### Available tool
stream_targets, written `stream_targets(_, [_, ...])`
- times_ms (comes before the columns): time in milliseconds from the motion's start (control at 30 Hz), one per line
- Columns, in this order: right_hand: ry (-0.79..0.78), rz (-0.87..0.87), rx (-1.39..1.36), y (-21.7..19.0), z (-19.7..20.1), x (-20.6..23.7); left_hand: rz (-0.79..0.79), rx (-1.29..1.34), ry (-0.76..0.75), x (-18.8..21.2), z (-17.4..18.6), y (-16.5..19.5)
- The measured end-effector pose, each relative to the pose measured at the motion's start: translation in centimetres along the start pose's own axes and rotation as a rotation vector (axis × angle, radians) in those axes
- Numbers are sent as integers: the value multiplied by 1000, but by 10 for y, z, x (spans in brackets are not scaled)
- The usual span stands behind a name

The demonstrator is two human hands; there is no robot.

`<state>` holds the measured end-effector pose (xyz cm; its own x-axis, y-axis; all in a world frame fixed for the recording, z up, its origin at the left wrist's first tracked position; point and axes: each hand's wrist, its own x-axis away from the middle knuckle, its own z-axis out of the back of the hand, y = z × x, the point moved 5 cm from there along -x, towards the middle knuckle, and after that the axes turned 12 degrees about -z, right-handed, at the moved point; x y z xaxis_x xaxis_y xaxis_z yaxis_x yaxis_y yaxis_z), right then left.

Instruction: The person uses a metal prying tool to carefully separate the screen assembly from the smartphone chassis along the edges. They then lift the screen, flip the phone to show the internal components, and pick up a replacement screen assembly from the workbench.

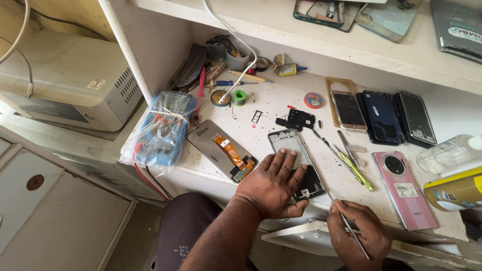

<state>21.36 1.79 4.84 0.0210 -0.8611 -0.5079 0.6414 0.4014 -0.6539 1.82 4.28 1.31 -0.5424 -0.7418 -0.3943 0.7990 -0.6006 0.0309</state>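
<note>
Left hand [273, 183] hides the opened phone's [296, 160] lower half

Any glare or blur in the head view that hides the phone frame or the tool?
Head view: even daylight, soft shadows; the left hand covers the lower phone frame; the thin tool in the right hand is sharp; edges bend slightly.

White label [405, 189] on pink phone [404, 186]; detached grey screen [222, 149] beside multimeter

pink phone [405, 189], bagged multimeter [161, 130], yellow screwdriver [355, 170], solder spool [239, 97]
</note>
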Motion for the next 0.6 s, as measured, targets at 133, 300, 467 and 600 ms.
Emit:
stream_targets(133, [9, 0, 13, -2, 0, -1, 1, 6, -26, -2, -1, 0])
stream_targets(300, [22, 8, 34, -10, -4, -8, -5, 14, 4, 0, 1, 0])
stream_targets(467, [-15, 73, 35, -19, -12, -25, -17, 2, 43, 2, 3, 1])
stream_targets(600, [-4, 82, 72, -23, -8, -24, -17, 14, 71, 0, 3, 0])
